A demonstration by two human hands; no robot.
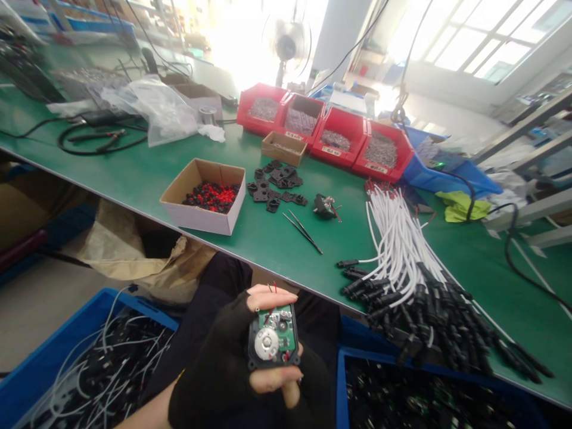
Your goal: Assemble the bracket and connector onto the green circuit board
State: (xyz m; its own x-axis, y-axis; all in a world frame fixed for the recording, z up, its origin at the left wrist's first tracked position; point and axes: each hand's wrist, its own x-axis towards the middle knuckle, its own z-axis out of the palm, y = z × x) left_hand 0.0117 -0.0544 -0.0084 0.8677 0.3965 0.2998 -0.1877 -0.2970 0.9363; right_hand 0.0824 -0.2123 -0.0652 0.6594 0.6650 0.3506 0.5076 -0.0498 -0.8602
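My left hand (218, 351), in a black fingerless glove, is closed around a small square black housing (252, 351), with fingers along its top and bottom edges. Inside the housing sit a green circuit board (290, 336) and a round silver motor (267, 344); thin red and dark wires stick up at the top. My right hand (310, 381), also gloved, is partly hidden behind the housing, its fingers bent against the lower right side. On the bench beyond lie black-tipped tweezers (304, 232) and a similar small black assembly with wires (326, 207).
A carton (205, 223) holds red and black small parts, beside flat black plastic pieces (279, 182). Red bins (335, 156) of metal parts stand behind. White cables (397, 232) with black connectors overhang the bench edge. Blue crates (342, 381) flank my legs.
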